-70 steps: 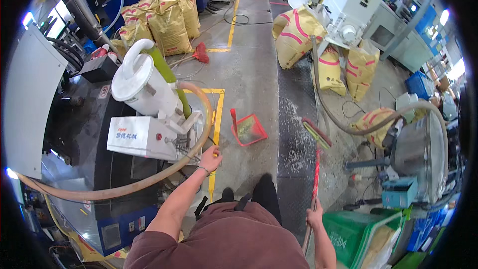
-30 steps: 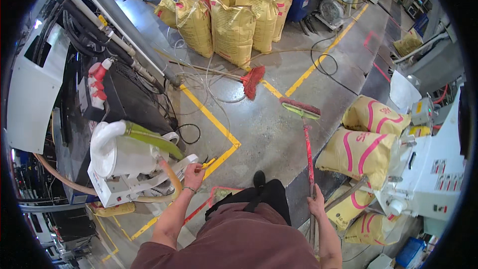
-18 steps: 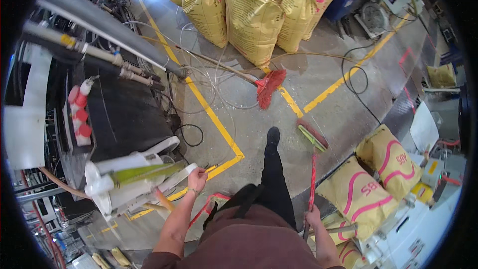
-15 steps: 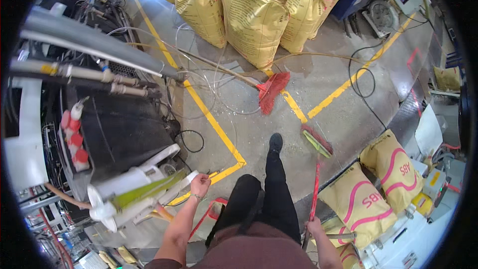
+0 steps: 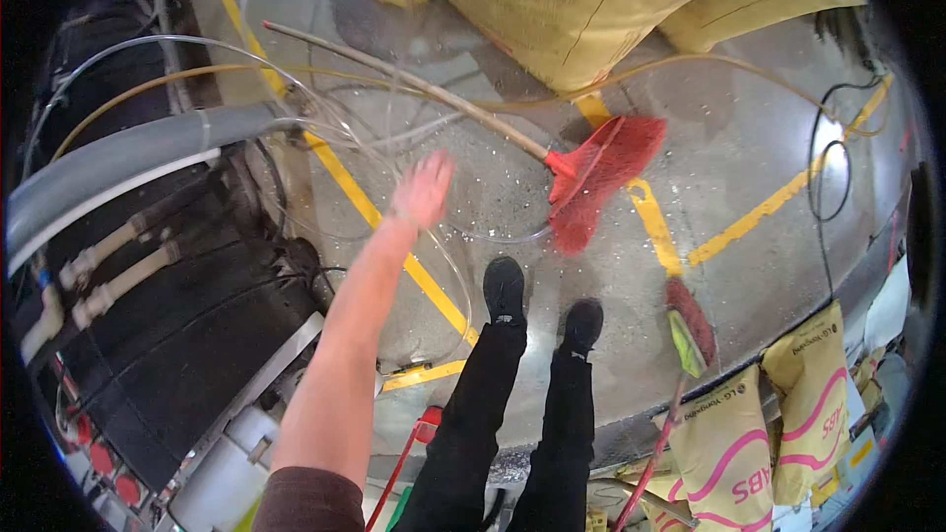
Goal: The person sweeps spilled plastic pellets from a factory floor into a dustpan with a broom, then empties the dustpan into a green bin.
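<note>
My left hand [image 5: 426,189] reaches out over the floor, its fingers stretched forward and slightly blurred; nothing shows in it. Around and below it run looped clear hoses [image 5: 360,133]; whether the hand touches one I cannot tell. Just beyond it lies a broom with red bristles [image 5: 611,172] and a wooden handle [image 5: 424,87]. To the right, a second broom, with a green and dark red head [image 5: 690,330], has its red handle [image 5: 655,463] running to the lower edge. My right hand is out of view. White bits are scattered over the grey floor [image 5: 493,202].
Big yellow sacks [image 5: 552,10] stand ahead, smaller printed sacks [image 5: 724,448] at lower right. Black machinery with a thick grey hose [image 5: 148,153] fills the left side. Yellow lines [image 5: 340,172] mark the floor. A black cable [image 5: 833,187] loops at right; a red-handled dustpan [image 5: 427,424] is beside my leg.
I have stepped forward, and the big sacks and red broom look nearer. My left hand has moved forward from beside the machine to above the hoses. My right hand, earlier on the red handle, has left view.
</note>
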Motion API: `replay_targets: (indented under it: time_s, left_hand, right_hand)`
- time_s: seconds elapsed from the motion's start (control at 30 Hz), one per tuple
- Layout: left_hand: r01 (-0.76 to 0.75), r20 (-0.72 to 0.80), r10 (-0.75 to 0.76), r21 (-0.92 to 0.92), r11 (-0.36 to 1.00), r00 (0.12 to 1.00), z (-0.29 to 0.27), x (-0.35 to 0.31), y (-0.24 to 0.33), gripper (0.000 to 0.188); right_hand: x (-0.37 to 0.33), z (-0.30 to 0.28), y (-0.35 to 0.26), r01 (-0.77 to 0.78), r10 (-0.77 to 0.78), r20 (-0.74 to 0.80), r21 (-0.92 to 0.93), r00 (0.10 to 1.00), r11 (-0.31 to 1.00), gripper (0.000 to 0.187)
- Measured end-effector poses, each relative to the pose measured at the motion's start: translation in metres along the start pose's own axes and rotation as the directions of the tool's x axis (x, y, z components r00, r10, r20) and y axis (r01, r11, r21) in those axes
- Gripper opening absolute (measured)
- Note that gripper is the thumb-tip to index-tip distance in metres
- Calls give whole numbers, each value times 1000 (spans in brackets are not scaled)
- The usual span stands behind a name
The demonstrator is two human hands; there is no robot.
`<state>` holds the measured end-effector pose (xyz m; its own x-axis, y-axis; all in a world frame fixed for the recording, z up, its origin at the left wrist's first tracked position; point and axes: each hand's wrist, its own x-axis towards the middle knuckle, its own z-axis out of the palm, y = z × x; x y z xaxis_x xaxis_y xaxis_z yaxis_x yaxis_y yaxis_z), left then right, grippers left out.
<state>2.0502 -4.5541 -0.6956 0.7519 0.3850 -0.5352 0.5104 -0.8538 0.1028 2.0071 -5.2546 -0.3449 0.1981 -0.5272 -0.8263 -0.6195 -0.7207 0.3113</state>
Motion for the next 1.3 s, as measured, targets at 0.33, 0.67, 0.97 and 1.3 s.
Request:
replay_targets:
  time_s: [0.33, 0.67, 0.97, 1.3]
  left_hand:
    - [68, -9, -68, 301, 951, 998, 60, 169, -79, 81]
    - [-71, 161, 14, 359, 930, 987, 56, 133, -63, 25]
    - [-297, 259, 239, 215, 930, 936, -114, -13, 59, 15]
    - [-324, 275, 294, 67, 944, 915, -289, -99, 196, 19]
  right_hand:
    - [32, 56, -76, -56, 62, -121, 47, 991, 997, 4]
    - [36, 69, -65, -16, 33, -146, 118, 989, 993, 5]
    - [4, 2, 24, 253, -245, -180, 21, 953, 967, 11]
    - [-12, -93, 9, 440, -493, -104, -323, 864, 838, 18]
